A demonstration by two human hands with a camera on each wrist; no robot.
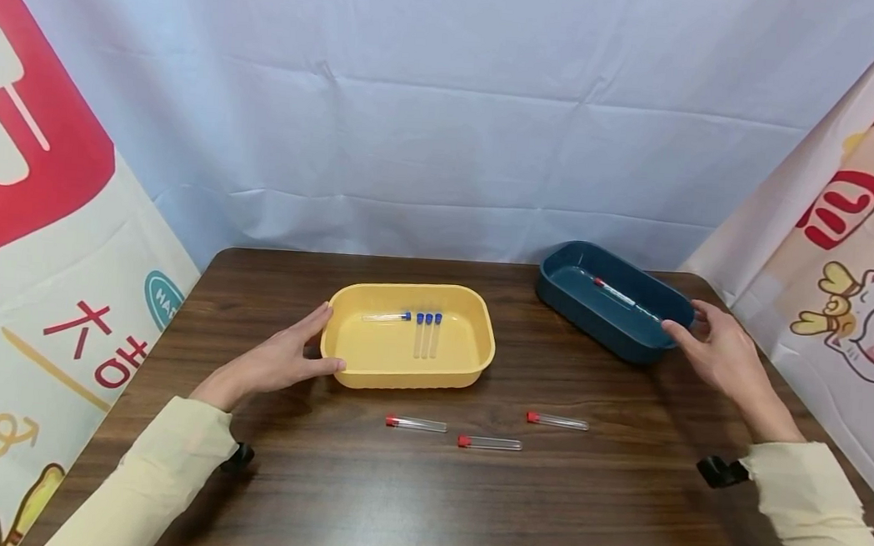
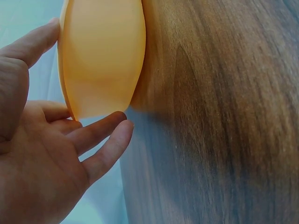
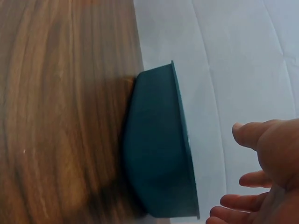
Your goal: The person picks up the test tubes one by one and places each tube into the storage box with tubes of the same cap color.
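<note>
My left hand [image 1: 274, 362] is at the left end of a yellow plastic basin [image 1: 408, 381], thumb at its near rim and spread fingers against its end; the left wrist view shows this hand [image 2: 51, 144] touching the basin [image 2: 103, 51]. Several blue-capped test tubes [image 1: 427, 336] lie inside. My right hand [image 1: 725, 353] is beside the near right end of a dark blue basin [image 1: 592, 316]; in the right wrist view, its loosely spread fingers stand apart from that basin [image 3: 159, 144]. A red-capped test tube [image 1: 614, 290] lies inside the dark blue basin.
Three red-capped test tubes, a left one [image 1: 416, 424], a middle one [image 1: 490, 443] and a right one [image 1: 557, 421], lie on the brown wooden table [image 1: 423, 506]. A pale cloth [image 1: 445, 140] hangs behind, and printed cloths flank both sides.
</note>
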